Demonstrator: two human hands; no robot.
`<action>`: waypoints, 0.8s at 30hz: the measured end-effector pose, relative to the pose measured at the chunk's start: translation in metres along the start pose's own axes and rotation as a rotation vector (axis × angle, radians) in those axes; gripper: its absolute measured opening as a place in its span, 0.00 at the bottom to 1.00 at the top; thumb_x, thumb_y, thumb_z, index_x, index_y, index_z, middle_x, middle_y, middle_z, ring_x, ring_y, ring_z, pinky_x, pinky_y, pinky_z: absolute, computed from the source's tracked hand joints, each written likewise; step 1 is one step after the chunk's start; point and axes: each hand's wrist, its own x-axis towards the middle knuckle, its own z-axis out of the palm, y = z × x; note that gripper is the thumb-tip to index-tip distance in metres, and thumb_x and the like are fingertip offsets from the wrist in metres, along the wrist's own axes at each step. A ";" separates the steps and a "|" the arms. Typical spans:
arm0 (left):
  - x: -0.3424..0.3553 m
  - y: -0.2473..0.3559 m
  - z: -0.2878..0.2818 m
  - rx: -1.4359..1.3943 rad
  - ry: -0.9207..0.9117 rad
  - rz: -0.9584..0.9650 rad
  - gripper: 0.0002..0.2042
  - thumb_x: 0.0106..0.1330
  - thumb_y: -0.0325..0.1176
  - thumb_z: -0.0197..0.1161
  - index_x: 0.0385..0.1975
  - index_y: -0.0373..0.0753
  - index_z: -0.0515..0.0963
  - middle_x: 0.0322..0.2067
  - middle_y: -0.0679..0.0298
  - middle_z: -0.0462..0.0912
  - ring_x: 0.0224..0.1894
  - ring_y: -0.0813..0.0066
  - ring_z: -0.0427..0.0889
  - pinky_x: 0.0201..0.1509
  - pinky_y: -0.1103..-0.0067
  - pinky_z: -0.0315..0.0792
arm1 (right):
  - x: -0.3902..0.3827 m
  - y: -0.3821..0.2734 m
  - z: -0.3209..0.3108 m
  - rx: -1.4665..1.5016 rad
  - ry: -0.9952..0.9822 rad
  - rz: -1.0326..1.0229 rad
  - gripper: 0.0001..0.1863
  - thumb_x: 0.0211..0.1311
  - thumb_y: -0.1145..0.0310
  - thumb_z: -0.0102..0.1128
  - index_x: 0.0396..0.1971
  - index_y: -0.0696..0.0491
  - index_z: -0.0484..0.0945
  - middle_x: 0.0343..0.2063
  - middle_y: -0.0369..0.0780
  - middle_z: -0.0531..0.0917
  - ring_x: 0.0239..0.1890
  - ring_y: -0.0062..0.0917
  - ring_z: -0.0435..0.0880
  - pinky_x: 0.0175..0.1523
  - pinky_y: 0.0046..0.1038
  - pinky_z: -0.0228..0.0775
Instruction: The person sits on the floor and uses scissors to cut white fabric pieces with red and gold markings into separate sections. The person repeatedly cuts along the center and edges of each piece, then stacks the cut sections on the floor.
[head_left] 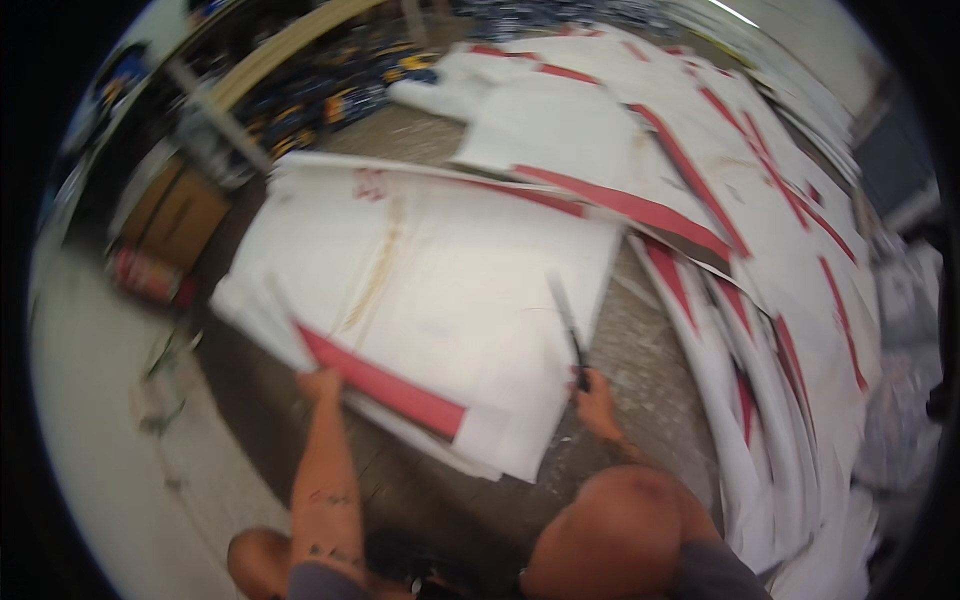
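Note:
A large white sheet (480,260) with a red strip (390,380) along its near edge lies spread in front of me. My left hand (322,382) is closed on the sheet's near edge, beside the left end of the red strip. At the sheet's right side my right hand (597,400) grips the dark handle of a knife (570,325). Its long blade points away from me, over the sheet, and is smeared by motion. A brownish stitched-looking line (378,265) runs across the white surface.
More white sheets with red stripes (590,125) lie overlapping behind and to the right. A cardboard box (175,220) and a red cylindrical object (145,278) stand at the left. Dark and yellow bundles (330,100) are piled at the back, near a wooden beam (290,45).

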 end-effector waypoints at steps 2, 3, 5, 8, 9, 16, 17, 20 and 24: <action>0.019 -0.007 -0.003 0.029 -0.067 0.025 0.39 0.41 0.31 0.69 0.57 0.21 0.63 0.55 0.37 0.73 0.56 0.46 0.76 0.65 0.67 0.67 | 0.000 -0.005 -0.021 -0.105 0.052 -0.005 0.15 0.55 0.80 0.57 0.45 0.59 0.75 0.37 0.47 0.81 0.37 0.33 0.82 0.45 0.33 0.72; 0.022 -0.008 -0.008 -0.073 -0.137 0.077 0.40 0.44 0.32 0.71 0.58 0.21 0.62 0.55 0.37 0.72 0.57 0.47 0.75 0.64 0.68 0.67 | 0.000 -0.007 -0.043 -0.074 0.050 0.031 0.15 0.55 0.78 0.59 0.44 0.59 0.75 0.35 0.48 0.82 0.36 0.36 0.82 0.47 0.34 0.72; 0.024 0.006 -0.024 0.109 -0.068 0.027 0.44 0.47 0.36 0.73 0.63 0.25 0.57 0.57 0.35 0.70 0.57 0.43 0.75 0.66 0.65 0.66 | 0.010 -0.015 -0.087 -0.395 0.281 -0.029 0.17 0.50 0.78 0.60 0.43 0.58 0.77 0.35 0.48 0.83 0.41 0.44 0.82 0.47 0.38 0.72; -0.007 0.041 -0.041 0.346 0.053 0.222 0.39 0.55 0.32 0.69 0.66 0.32 0.57 0.65 0.42 0.62 0.65 0.48 0.65 0.67 0.59 0.63 | 0.047 -0.028 -0.166 -0.509 0.550 -0.151 0.16 0.49 0.79 0.58 0.41 0.56 0.78 0.37 0.49 0.83 0.41 0.46 0.81 0.46 0.41 0.71; -0.030 0.053 -0.043 0.440 0.149 0.357 0.37 0.56 0.31 0.68 0.66 0.34 0.58 0.66 0.44 0.60 0.67 0.49 0.63 0.68 0.58 0.62 | 0.065 -0.031 -0.191 -0.615 0.658 -0.205 0.15 0.50 0.80 0.57 0.40 0.56 0.78 0.36 0.50 0.83 0.41 0.48 0.81 0.46 0.42 0.71; -0.263 0.135 0.035 0.125 -0.747 1.210 0.27 0.54 0.25 0.67 0.56 0.39 0.70 0.62 0.49 0.65 0.67 0.49 0.61 0.70 0.61 0.58 | 0.183 -0.031 -0.318 -0.763 0.925 -0.257 0.10 0.51 0.78 0.58 0.35 0.56 0.77 0.31 0.50 0.82 0.36 0.49 0.81 0.41 0.47 0.69; -0.302 0.141 0.046 0.056 -0.918 1.246 0.27 0.53 0.27 0.68 0.56 0.39 0.71 0.62 0.49 0.65 0.67 0.49 0.61 0.69 0.60 0.59 | 0.195 -0.027 -0.330 -0.775 0.950 -0.224 0.10 0.51 0.78 0.57 0.36 0.56 0.77 0.31 0.50 0.83 0.37 0.49 0.81 0.41 0.47 0.70; -0.402 0.145 0.060 0.093 -1.154 1.371 0.30 0.52 0.31 0.69 0.58 0.41 0.70 0.64 0.49 0.63 0.67 0.47 0.60 0.70 0.60 0.58 | 0.219 -0.012 -0.359 -0.845 0.960 -0.049 0.12 0.52 0.78 0.54 0.38 0.55 0.78 0.32 0.49 0.83 0.38 0.48 0.82 0.42 0.47 0.70; -0.469 0.135 0.059 0.419 -1.119 1.401 0.29 0.54 0.38 0.68 0.59 0.43 0.71 0.66 0.50 0.61 0.69 0.47 0.57 0.70 0.54 0.55 | 0.225 0.012 -0.389 -0.906 0.947 -0.019 0.10 0.53 0.78 0.52 0.35 0.55 0.79 0.32 0.49 0.83 0.37 0.48 0.82 0.41 0.47 0.71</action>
